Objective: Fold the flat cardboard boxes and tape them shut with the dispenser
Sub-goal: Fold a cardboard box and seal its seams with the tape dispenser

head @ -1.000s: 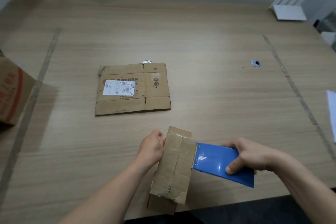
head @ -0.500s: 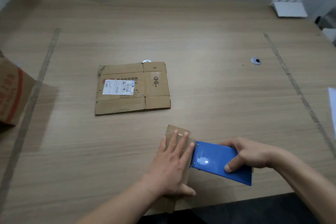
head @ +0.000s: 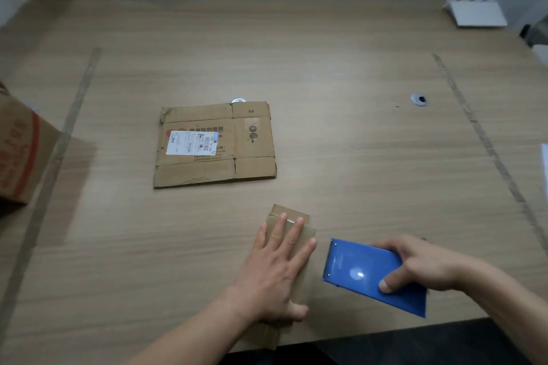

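Dispenser [head: 375,274] has pulled away rightward, clamped in right hand [head: 421,268]. Left hand [head: 277,272] lies flat, fingers spread, on the box [head: 292,218] at bench [head: 355,157] edge; flat box [head: 215,144] lies straight beyond.

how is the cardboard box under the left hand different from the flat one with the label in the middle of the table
The box under the left hand is folded up into a small box; the labelled cardboard lies flat, unfolded. The small box sits at the near table edge, the flat one farther back, untouched. The flat one bears a white shipping label; none shows on the small box. Both are worn brown cardboard.
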The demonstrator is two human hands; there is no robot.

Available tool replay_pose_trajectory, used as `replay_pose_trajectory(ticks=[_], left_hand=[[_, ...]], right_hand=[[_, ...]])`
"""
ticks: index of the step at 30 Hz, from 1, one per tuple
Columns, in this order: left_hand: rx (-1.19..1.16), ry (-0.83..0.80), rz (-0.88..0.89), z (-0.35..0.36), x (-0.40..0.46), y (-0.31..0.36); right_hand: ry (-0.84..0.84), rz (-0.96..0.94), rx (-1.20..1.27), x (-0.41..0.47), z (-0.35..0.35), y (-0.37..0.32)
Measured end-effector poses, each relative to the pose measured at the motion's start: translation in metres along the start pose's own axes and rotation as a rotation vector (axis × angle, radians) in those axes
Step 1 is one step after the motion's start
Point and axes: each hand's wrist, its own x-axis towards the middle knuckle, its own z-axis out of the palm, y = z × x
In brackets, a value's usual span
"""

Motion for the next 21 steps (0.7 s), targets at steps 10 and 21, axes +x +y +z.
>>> replay_pose_trajectory(ticks=[10,21], left_hand=[[0.013,-0.03,-0.024,-0.002,-0.001,0.003],[-0.023,-0.052,-0.044,-0.004,0.0,0.006]], right_hand=[[0.067,0.09,-0.262,0.027,0.021,-0.068],[0.121,0.169,-0.256,0.056,0.06,-0.077]])
